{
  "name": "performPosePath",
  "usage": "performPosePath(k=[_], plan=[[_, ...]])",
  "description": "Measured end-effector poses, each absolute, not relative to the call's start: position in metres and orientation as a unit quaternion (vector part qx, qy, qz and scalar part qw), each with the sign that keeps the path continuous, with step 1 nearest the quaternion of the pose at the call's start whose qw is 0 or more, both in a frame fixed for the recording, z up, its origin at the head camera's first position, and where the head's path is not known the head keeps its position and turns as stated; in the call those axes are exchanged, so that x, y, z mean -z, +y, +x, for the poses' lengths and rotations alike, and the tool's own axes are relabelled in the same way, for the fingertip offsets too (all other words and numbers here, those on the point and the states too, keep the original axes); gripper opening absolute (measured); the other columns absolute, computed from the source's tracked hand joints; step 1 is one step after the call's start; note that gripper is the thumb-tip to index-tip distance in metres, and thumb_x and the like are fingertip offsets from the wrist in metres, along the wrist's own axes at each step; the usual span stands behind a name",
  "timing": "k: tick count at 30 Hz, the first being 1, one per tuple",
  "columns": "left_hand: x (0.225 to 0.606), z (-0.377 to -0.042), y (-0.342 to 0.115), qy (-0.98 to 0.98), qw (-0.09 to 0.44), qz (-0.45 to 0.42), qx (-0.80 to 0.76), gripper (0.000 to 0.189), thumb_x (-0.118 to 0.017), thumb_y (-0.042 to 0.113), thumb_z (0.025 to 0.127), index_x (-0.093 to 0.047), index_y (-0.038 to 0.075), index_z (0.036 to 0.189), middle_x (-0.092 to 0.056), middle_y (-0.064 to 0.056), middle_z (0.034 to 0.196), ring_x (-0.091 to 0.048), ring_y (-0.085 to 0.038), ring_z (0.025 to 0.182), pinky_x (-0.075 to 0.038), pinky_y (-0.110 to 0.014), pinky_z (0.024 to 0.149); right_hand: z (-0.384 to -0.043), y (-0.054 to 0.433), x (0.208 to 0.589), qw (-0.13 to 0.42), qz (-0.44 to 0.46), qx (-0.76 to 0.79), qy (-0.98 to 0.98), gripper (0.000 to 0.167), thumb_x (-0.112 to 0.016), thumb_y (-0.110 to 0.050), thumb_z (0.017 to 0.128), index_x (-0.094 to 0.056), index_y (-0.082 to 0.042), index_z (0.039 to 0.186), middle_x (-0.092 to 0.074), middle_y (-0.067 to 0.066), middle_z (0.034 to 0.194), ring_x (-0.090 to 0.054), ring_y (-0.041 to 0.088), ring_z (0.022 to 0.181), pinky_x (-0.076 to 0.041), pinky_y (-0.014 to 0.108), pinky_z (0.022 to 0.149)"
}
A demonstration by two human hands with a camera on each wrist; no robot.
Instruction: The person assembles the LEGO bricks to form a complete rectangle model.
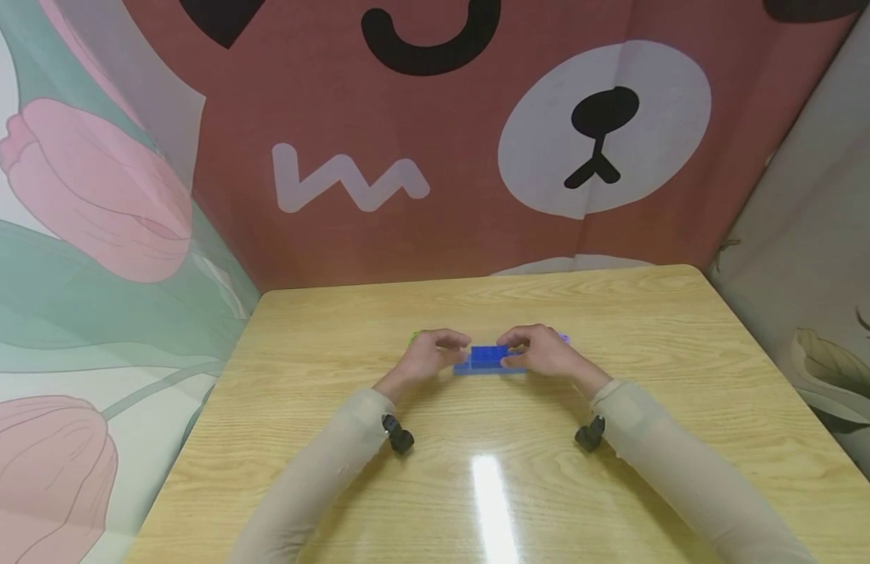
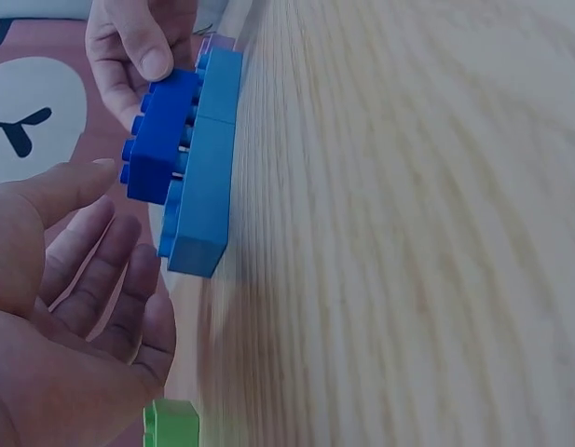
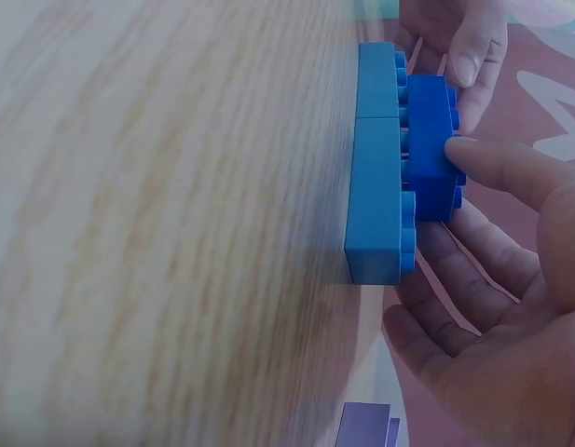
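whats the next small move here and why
Probably press the dark blue block straight down with the right hand: studs of the two light blue blocks show in a gap beneath it, so it seems not fully seated, and that hand's thumb touches it.

You have a pale wooden table (image 1: 301, 352) before you, a bright streak of light (image 1: 494, 501) shining on it. Behind it you face a reddish cloth (image 1: 470, 149) with cartoon faces; a tulip curtain (image 1: 54, 321) hangs to your left, a leafy grey curtain (image 1: 780, 258) to your right.
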State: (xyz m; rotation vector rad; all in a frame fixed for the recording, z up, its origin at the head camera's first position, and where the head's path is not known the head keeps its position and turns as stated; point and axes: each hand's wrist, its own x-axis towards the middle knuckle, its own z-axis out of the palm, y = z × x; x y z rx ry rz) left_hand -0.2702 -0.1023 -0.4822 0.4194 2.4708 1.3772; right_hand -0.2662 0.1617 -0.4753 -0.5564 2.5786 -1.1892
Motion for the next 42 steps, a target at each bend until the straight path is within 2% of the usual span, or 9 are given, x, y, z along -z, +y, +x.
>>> performPosePath(k=[9,18,31,42], plan=[[0.482,-0.271,-0.093,0.853,0.15,0.16,-0.474,0.037,-0.072,0.033,0.093,-0.068,0.019,0.127,-0.071,0.003,0.121,-0.067,-0.019,0.113,-0.057,-0.037,0.092,-0.267,0.163,0.477,0.127,-0.193,0.412,0.881,0.038,-0.077,-0.029,0.088,-0.068,-0.016,0.122,-0.071,0.007,0.121,-0.067,0.033,0.116,-0.054,0.051,0.099],[0.483,-0.271,-0.088,0.854,0.152,0.164,-0.47,0.039,-0.074,0.033,0.092,-0.068,0.017,0.127,-0.071,-0.001,0.123,-0.068,-0.022,0.112,-0.058,-0.035,0.09,-0.268,0.162,0.477,0.11,-0.196,0.402,0.888,0.034,-0.078,-0.029,0.088,-0.07,-0.018,0.119,-0.072,0.004,0.117,-0.066,0.029,0.117,-0.047,0.056,0.106],[0.489,-0.273,-0.088,0.857,0.16,0.152,-0.466,0.039,-0.076,0.033,0.089,-0.07,0.02,0.125,-0.072,0.0,0.122,-0.068,-0.022,0.114,-0.057,-0.037,0.092,-0.266,0.162,0.478,0.106,-0.199,0.396,0.89,0.034,-0.076,-0.03,0.089,-0.07,-0.019,0.12,-0.073,0.003,0.117,-0.066,0.027,0.114,-0.051,0.053,0.101],[0.491,-0.275,-0.089,0.854,0.158,0.149,-0.474,0.031,-0.077,0.033,0.089,-0.073,0.027,0.118,-0.073,0.001,0.121,-0.067,-0.021,0.114,-0.056,-0.035,0.094,-0.268,0.162,0.481,0.106,-0.194,0.401,0.889,0.032,-0.077,-0.032,0.089,-0.072,-0.021,0.118,-0.073,0.0,0.115,-0.067,0.024,0.111,-0.054,0.048,0.097]])
